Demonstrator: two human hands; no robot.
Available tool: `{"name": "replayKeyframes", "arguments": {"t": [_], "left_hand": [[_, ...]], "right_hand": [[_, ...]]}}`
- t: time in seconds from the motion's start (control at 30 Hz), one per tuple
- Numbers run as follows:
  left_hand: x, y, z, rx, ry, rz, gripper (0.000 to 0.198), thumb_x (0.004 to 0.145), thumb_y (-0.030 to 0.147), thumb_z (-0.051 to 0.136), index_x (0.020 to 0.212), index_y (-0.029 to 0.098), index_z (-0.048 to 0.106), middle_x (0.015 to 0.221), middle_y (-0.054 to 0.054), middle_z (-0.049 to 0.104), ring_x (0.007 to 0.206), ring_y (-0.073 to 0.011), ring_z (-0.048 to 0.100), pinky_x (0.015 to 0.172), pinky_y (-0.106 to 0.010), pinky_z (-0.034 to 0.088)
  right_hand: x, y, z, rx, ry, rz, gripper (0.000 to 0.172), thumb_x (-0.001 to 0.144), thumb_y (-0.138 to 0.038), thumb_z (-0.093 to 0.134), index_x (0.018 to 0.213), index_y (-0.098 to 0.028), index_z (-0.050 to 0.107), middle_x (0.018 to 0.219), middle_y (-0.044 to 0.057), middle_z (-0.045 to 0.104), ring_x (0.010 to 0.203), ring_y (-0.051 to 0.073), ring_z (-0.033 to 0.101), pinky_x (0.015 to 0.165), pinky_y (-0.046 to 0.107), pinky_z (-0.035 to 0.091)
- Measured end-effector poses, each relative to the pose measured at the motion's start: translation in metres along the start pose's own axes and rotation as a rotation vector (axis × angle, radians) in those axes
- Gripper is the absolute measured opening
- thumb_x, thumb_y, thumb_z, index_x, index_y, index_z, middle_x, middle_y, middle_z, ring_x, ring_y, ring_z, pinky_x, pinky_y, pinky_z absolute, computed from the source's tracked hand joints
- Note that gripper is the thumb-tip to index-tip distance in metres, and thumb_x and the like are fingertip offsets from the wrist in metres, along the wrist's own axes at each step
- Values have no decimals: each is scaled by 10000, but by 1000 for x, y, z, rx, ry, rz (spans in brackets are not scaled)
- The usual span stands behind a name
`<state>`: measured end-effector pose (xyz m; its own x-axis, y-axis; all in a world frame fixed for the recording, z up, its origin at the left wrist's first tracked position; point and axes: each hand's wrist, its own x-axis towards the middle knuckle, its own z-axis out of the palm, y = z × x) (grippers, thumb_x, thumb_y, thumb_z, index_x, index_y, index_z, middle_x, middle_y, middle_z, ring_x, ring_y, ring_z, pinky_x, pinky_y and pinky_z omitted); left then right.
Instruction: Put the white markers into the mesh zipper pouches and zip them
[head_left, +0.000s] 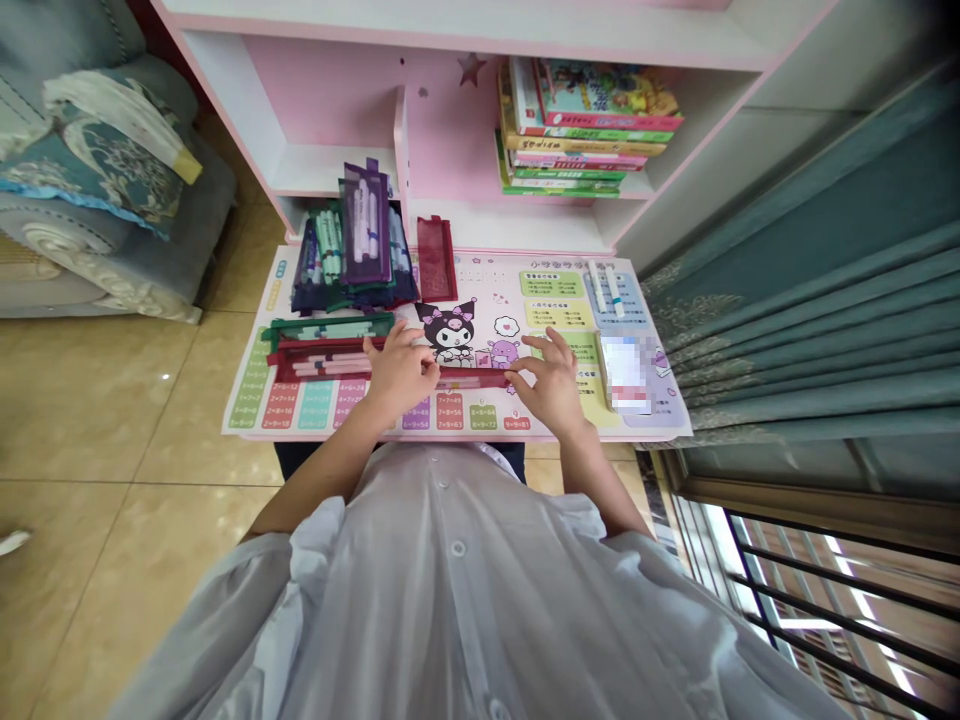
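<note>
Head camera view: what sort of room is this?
Probably a child's study corner at home: a pink-and-white desk hutch holding picture books, a multiplication-table desk mat, and a sofa beside the desk.

hands (401,372) (551,385) cover part of the red pouch (322,346).

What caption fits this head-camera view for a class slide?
Left hand and right hand on a red pencil case, multiplication mat beneath.

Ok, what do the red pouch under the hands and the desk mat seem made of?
The red pouch looks like glossy tinted clear plastic, since pale contents show through it. The desk mat looks like smooth printed plastic with a slight sheen, though it could be coated paper.
</note>
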<state>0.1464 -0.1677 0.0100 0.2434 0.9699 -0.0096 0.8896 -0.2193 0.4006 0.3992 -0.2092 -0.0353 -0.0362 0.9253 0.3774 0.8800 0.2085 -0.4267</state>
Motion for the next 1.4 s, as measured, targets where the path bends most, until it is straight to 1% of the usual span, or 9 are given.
{"name": "replayKeyframes", "arguments": {"t": [0.13,0.27,0.47,0.63,0.87,0.97,1.13,1.4], "left_hand": [[0,-3,-2,2,6,-6,177,857,258,594,729,242,716,1404,-41,626,1481,-362,375,1158,-787,209],[-1,-4,-4,-1,9,-20,184,859,268,603,711,238,707,1408,-39,625,1484,-358,372,1178,-763,214],[-2,-6,-9,-22,-10,-53,157,856,251,615,729,237,707,1419,-45,618,1485,-363,364,1167,-786,208],[-2,-9,-8,-33,-3,-57,148,848,251,631,727,235,715,1419,-41,618,1477,-384,367,1161,-795,201],[-3,-10,-10,-32,-6,-82,152,845,250,634,717,228,713,1417,-37,618,1473,-402,368,1146,-806,206],[-3,-14,-9,-43,5,-93,156,838,255,637,707,230,717,1415,-32,616,1477,-415,356,1157,-802,189],[-4,-21,-7,-69,20,-94,165,833,259,648,676,226,691,1416,-31,616,1472,-410,362,1164,-800,181],[-5,-20,-16,-91,-4,-137,155,834,254,626,705,230,710,1404,-45,614,1464,-416,376,1151,-805,193]], "right_hand": [[0,0,-1,16,-3,11,149,871,-316,661,770,-239,738,1312,95,656,1448,418,397,1100,701,357],[0,-1,-3,4,-17,22,151,872,-312,657,767,-235,734,1315,102,652,1446,423,397,1086,705,368],[0,3,-4,-5,-16,17,154,874,-314,655,774,-234,739,1306,94,653,1449,415,396,1112,677,363],[0,3,-5,-9,-1,4,144,872,-310,663,778,-233,739,1294,98,661,1440,416,413,1107,666,374],[-1,5,-4,4,-2,16,153,873,-326,649,777,-242,734,1301,91,655,1450,412,393,1112,669,357],[-1,7,-4,7,-4,22,159,877,-328,645,779,-241,735,1306,94,652,1449,413,390,1108,660,357],[0,7,-6,-7,-6,29,152,874,-326,652,780,-239,734,1308,101,652,1445,417,395,1110,659,352],[-2,8,-6,-26,-2,35,152,875,-327,648,786,-237,733,1306,104,655,1440,414,403,1089,671,375]]}}
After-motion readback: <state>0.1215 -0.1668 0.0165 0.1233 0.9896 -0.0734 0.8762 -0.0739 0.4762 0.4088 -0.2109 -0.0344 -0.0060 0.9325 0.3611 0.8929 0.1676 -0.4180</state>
